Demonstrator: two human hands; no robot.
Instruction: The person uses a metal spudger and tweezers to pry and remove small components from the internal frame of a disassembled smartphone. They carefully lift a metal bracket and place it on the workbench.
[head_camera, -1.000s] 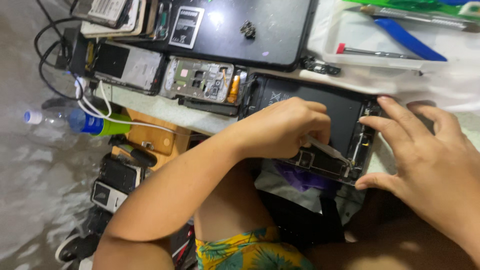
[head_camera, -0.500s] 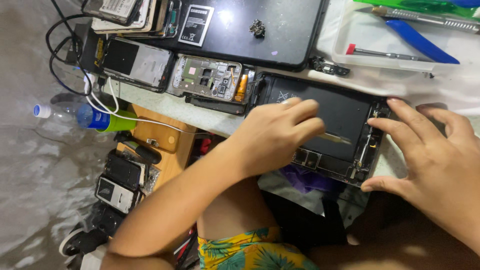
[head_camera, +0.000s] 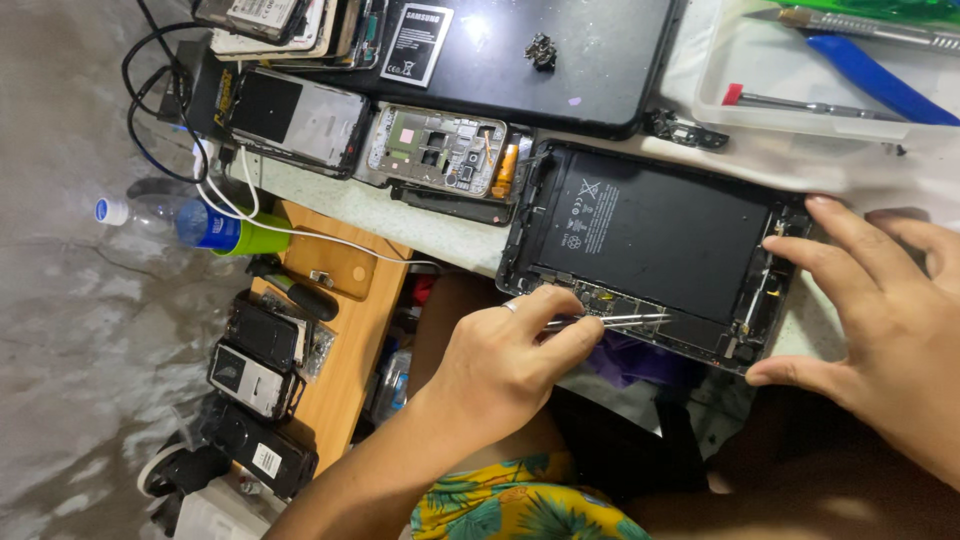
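Table (head_camera: 420, 215) pale and cluttered over grey concrete floor (head_camera: 70, 300); opened phones (head_camera: 430, 150) lie left of opened tablet (head_camera: 650, 250), a flat black rectangle, long axis left-right near the table's front edge. Left hand (head_camera: 500, 365) pinches thin metal tweezers (head_camera: 610, 320) pointing right onto tablet's lower edge; right hand (head_camera: 880, 320), fingers spread, presses its right end.

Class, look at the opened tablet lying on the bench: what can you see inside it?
Inside the opened tablet a large black battery fills most of the shell, with narrow circuit boards along its near edge. The left hand points tweezers there. Whatever lies beneath the battery is covered.
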